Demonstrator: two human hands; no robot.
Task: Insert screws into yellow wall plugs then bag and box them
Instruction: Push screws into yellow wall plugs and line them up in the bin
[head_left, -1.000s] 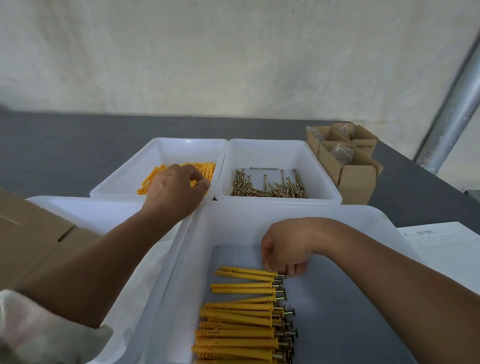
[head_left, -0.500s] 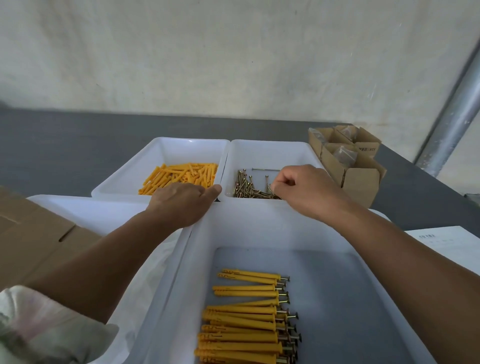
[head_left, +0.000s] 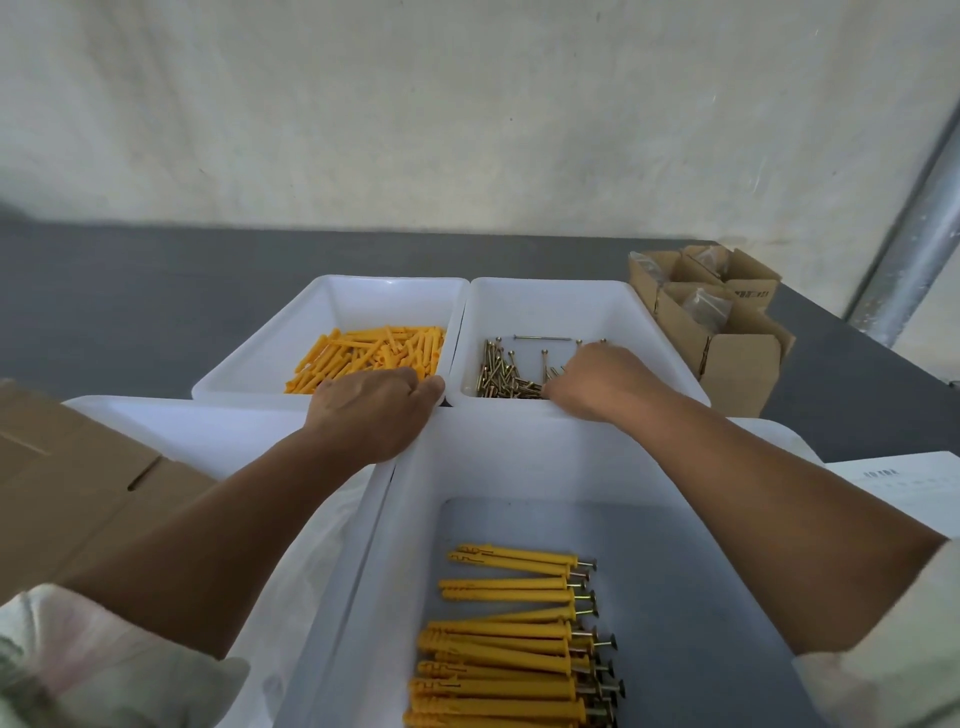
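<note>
Grip hidden on both: left hand (head_left: 371, 410) at yellow wall plugs (head_left: 374, 353), right hand (head_left: 602, 379) among loose screws (head_left: 501, 371). Screw-fitted plugs (head_left: 509, 639) piled in near tray (head_left: 519, 447); bagging, boxing seemingly ahead.

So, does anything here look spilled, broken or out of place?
Nothing is spilled or broken. One small oddity: a single screw lies crosswise on its own at the far side of the screw tray, apart from the heap of screws where the right hand reaches.
</note>
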